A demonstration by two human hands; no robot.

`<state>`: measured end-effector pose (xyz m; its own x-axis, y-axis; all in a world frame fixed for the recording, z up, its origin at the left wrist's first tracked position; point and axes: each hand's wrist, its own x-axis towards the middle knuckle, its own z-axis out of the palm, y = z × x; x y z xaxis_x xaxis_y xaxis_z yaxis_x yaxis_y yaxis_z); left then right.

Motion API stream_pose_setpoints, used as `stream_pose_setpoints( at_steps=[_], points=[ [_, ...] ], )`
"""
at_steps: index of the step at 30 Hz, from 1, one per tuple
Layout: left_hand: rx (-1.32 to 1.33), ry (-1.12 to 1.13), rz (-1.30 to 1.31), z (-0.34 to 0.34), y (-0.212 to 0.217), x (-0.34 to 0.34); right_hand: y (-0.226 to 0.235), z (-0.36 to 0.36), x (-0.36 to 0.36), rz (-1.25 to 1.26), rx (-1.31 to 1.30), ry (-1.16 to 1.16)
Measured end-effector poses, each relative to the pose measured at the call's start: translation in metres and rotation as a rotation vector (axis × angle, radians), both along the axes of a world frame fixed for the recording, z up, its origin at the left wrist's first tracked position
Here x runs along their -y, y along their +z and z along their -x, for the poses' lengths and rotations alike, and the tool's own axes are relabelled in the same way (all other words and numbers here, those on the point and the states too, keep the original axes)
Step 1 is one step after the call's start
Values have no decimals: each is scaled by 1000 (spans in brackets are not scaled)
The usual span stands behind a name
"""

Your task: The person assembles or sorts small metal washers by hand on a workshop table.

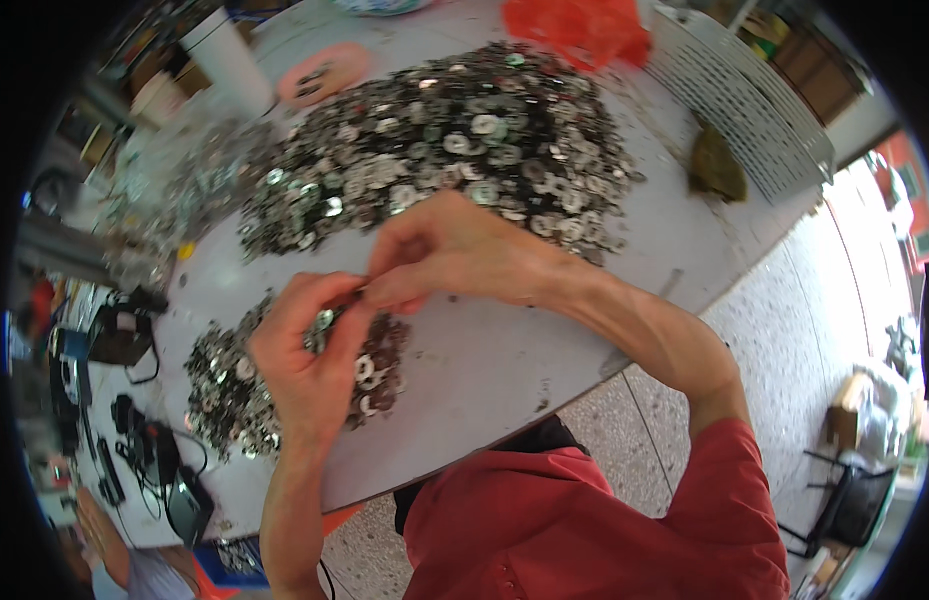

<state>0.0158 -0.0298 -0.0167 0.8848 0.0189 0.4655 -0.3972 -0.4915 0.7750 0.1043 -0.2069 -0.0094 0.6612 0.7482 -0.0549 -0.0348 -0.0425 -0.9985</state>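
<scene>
Over the pale table [475, 375], my two hands meet at the fingertips. My left hand [310, 380] is closed in a pinch above a smaller heap of metal pieces [227, 385]. My right hand [455, 248] comes in from the right, its thumb and fingers pinched against the left fingertips. A tiny dark bit shows between them, but it is too small to name. Beyond my hands spreads a large heap of flat, shiny, ring-like metal pieces [485, 130], many with holes in the middle.
A pink dish [330, 72] and a red plastic bag [585, 30] lie at the back. At the far right stands a grey perforated basket [740, 100]. Clear plastic bags [185, 165] and black corded devices [150, 445] line the left. Another person's hand [100, 530] shows lower left.
</scene>
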Motion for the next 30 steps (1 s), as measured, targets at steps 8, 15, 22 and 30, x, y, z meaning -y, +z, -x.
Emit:
stream_pose_setpoints(
  at_steps=[8, 15, 22, 30],
  points=[
    [-16, 41, 54, 1, -6, 1, -8, 6, -7, -96, 56, -81],
    [49, 48, 27, 2, -10, 3, -9, 11, -8, -80, 297, -176],
    [64, 43, 29, 1, -11, 3, -11, 13, -11, -77, 343, -202],
    [120, 26, -2, 0, -12, 2, -12, 17, -11, -112, 308, -221]
  ],
)
